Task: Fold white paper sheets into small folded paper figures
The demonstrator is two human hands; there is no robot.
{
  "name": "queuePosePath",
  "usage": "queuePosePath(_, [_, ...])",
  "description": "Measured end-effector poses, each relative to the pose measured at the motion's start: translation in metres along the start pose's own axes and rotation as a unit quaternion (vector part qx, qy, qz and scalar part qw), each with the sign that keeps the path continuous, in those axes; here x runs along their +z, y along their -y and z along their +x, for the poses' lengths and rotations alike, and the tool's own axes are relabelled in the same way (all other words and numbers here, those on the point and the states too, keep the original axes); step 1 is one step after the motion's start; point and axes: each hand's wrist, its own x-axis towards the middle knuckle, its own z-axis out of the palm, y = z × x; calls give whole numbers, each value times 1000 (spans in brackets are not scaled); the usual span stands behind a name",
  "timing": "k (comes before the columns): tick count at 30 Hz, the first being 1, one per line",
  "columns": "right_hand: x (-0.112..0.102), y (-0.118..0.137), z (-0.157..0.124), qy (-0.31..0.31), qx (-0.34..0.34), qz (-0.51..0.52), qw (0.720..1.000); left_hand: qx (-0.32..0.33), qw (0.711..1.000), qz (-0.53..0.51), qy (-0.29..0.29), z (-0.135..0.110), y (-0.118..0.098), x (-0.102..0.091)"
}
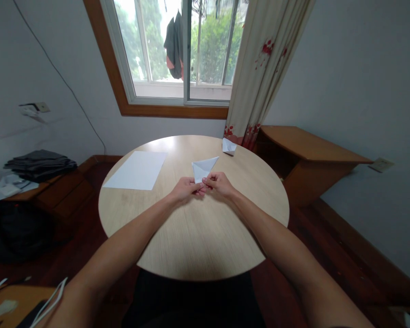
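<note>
Between my hands, above the middle of the round table (198,246), is a white folded paper (203,168) with a broad, slanted upper edge and a narrow lower end. My left hand (187,189) pinches the paper's lower left, thumb on top and fingers curled beneath. The lower right side is pinched by my right hand (218,183), its thumb and fingertips close to my left thumb. My fingers hide the bottom tip of the paper. A second folded white paper (228,146) stands near the table's far right edge.
A flat white sheet (136,170) lies at the table's left. Beyond the table are a window (205,59) and a floral curtain (259,68). A wooden desk (314,146) stands to the right. Dark folded cloth (39,165) lies on a low cabinet at left.
</note>
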Motion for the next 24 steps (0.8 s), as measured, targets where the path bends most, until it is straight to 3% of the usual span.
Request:
queuePosePath(5, [-1, 1, 0, -6, 3, 17, 1000, 0, 1000, 4, 8, 0, -1, -1])
queuePosePath(10, [-10, 4, 3, -77, 9, 37, 996, -8, 1000, 13, 4, 0, -1, -3])
queuePosePath(24, [-20, 3, 6, -139, -4, 76, 987, -21, 999, 6, 26, 0, 2, -3])
